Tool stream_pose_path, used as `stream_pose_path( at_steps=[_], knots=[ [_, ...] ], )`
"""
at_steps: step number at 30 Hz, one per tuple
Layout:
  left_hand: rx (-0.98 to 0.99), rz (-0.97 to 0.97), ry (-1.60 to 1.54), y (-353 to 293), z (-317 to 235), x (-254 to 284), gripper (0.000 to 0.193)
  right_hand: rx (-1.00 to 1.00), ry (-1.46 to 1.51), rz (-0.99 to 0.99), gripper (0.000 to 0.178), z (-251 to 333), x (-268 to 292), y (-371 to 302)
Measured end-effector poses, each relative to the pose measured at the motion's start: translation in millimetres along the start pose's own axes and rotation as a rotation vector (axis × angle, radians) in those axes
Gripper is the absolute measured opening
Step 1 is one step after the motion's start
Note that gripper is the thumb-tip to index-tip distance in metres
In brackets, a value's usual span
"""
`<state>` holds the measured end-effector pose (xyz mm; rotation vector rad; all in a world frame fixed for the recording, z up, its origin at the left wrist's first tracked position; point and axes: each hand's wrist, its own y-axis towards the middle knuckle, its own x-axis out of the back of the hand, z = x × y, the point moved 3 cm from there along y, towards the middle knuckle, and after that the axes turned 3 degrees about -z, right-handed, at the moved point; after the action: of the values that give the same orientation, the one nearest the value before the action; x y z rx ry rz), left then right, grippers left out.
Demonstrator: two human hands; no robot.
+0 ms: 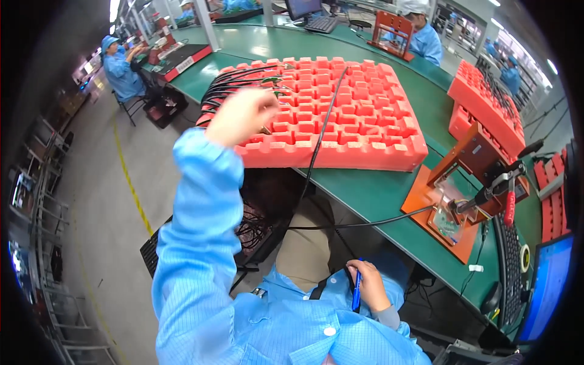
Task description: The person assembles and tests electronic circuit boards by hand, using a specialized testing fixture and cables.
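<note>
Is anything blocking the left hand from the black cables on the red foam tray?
No, nothing I can see: the left hand is beside the black cables. One long cable crosses the red foam tray, but it lies farther right, out of the way.

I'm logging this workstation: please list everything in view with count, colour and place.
Bench: one, green, centre-right
Foam tray: one, red, bench
Cables: several, black, tray and bench
Other foam trays: several, red, right
Clamp fixture: one, orange, right
Monitors: two, dark-framed, right and top
Keyboards: two, black, right and top
Bin: one, black, below bench
Co-workers: several, blue clothing, background
Pen: one, blue, lower centre
Left hand: one, bare, over tray
Right hand: one, bare, around pen
</note>
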<state>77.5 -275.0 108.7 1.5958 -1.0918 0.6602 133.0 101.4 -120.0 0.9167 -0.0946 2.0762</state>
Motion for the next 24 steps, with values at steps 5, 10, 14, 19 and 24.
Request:
stream_pose_path(
  at_steps=[5, 10, 14, 19, 24],
  knots=[
    [0.095, 0.073, 0.287, 40.1, 79.4, 1.5, 0.020, -0.091, 0.059, -0.077, 0.012, -9.2, 10.3, -17.1],
    [-0.124, 0.149, 0.466, 48.4, 91.2, -41.9, 0.031, -0.111, 0.086, -0.115, 0.013, -18.1, 13.6, -23.0],
    [-0.144, 0.111, 0.473, 59.8, 90.8, -44.5, 0.021, -0.084, 0.070, -0.114, 0.014, -19.6, 16.0, -19.8],
    [0.058, -0.653, 0.036, 66.8, 118.9, 62.7, 0.024, -0.070, 0.061, -0.119, 0.014, -19.1, 14.4, -12.4],
    [0.174, -1.157, -0.205, 22.9, 156.2, 199.3, 0.026, -0.088, 0.064, -0.144, 0.014, -20.9, 16.6, -8.0]
  ],
)
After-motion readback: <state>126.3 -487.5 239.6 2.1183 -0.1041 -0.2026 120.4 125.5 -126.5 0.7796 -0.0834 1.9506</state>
